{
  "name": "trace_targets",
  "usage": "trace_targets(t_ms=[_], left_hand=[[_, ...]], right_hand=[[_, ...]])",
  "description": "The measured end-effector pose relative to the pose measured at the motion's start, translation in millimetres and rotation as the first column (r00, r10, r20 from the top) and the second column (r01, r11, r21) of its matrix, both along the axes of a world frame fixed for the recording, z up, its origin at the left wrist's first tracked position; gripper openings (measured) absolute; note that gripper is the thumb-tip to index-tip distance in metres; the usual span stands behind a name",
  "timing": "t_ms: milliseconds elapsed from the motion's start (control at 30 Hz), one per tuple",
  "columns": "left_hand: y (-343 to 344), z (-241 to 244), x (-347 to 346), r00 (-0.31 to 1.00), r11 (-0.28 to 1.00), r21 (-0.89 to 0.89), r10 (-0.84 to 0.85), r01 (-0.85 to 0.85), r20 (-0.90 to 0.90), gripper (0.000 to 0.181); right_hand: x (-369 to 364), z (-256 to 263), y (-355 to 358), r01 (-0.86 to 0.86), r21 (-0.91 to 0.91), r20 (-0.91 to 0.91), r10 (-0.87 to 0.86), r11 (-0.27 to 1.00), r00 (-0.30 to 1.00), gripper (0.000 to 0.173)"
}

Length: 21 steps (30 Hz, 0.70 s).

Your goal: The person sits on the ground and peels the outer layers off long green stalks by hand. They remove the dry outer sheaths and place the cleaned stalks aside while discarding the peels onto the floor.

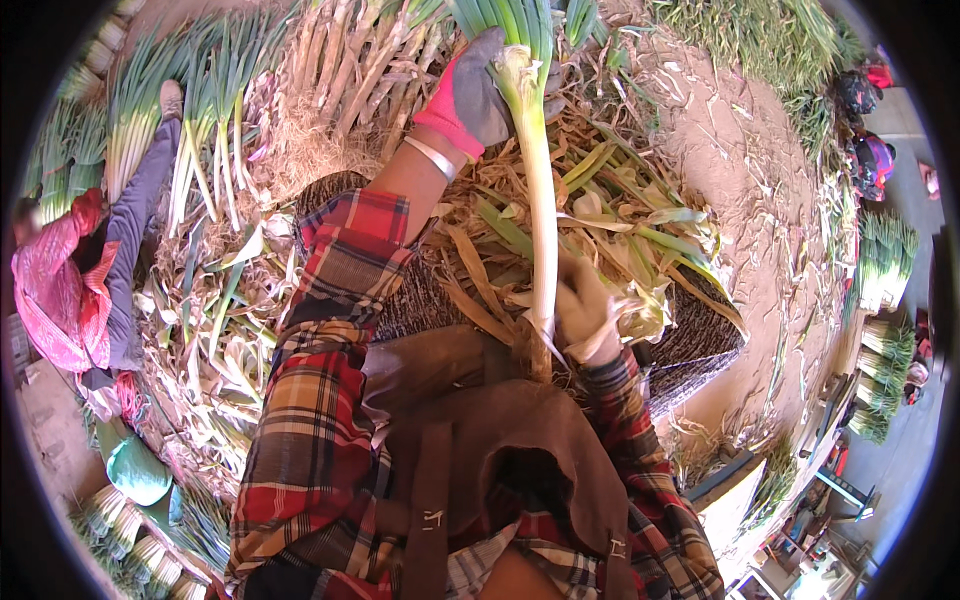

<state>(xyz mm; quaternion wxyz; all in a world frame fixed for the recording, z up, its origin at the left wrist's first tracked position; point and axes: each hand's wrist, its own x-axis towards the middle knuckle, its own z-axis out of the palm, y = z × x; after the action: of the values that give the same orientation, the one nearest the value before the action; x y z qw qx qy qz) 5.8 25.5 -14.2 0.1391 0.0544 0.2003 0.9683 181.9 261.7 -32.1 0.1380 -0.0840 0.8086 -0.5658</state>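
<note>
My left hand (pixel 487 94), in a grey and pink glove, grips a long green onion or leek (pixel 542 202) just below its green leaves. The pale stalk hangs down towards my lap, its root end near a brown apron (pixel 480 412). Beside the lower stalk is my bare right hand (pixel 589 307), fingers curled, with a strip of pale, dry outer leaf at it; the fingertips are partly hidden behind the stalk. Peeled husks and leaves (pixel 480 262) lie heaped over my dark, speckled trouser legs.
Untrimmed stalks with roots (pixel 352 67) lie ahead. Pale-stemmed onions (pixel 225 135) and husks are at left, near a person in a pink jacket (pixel 60 292). Bundles (pixel 881 259) stand at far right, beyond bare soil (pixel 727 142). A green heap of leaves (pixel 757 37) lies at upper right.
</note>
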Motion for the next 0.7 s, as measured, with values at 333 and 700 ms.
trace_targets(t_ms=[333, 700], left_hand=[[0, 27, 7, 0.984, 0.994, -0.025, 0.108, -0.105, 0.141, 0.053], [1, 0, 3, 0.916, 0.953, -0.281, 0.212, -0.116, 0.34, 0.032]], right_hand=[[-49, 10, -64, -0.003, -0.53, 0.245, 0.156, 0.848, 0.957, 0.044], [-22, 59, -49, -0.282, 0.173, -0.578, 0.329, 0.944, 0.747, 0.025]])
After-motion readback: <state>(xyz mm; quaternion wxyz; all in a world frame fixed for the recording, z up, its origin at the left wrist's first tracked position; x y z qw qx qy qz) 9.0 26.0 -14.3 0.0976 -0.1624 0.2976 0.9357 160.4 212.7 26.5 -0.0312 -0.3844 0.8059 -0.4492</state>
